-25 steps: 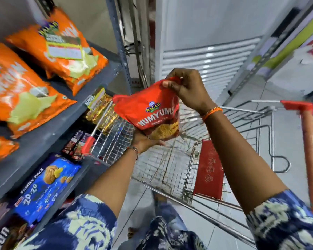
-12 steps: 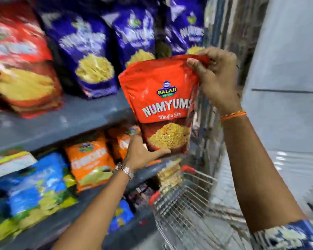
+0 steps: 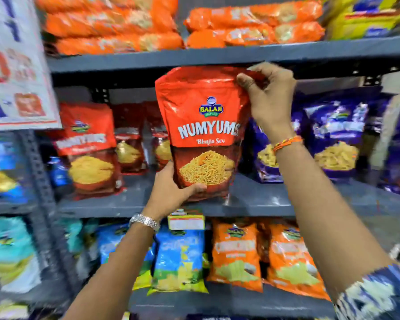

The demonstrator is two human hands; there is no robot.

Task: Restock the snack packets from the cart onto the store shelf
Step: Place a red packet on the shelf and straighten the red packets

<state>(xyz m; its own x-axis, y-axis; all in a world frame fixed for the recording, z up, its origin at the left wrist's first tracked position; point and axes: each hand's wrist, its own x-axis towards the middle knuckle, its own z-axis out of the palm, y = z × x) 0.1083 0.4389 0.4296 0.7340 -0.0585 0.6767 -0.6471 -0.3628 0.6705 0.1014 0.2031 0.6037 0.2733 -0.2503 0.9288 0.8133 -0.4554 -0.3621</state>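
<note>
I hold a red Numyums packet (image 3: 203, 125) upright in front of the middle grey shelf (image 3: 252, 202). My left hand (image 3: 171, 188) cups its bottom left corner, thumb across the front. My right hand (image 3: 268, 100) pinches its top right corner. The packet's bottom edge is level with the shelf board; whether it touches is unclear. Matching red Numyums packets (image 3: 88, 148) stand on the same shelf to the left, and blue packets (image 3: 335, 139) stand to the right. The cart is out of view.
Orange packets (image 3: 252, 21) lie stacked on the shelf above. The shelf below holds blue-and-green bags (image 3: 180, 257) and orange bags (image 3: 238, 252). A white price sign (image 3: 16, 63) hangs at top left beside a grey upright post (image 3: 42, 188).
I have lifted the red packet from above the cart up to the middle shelf, and my view has turned from the cart to face the shelves. Both hands kept their grip.
</note>
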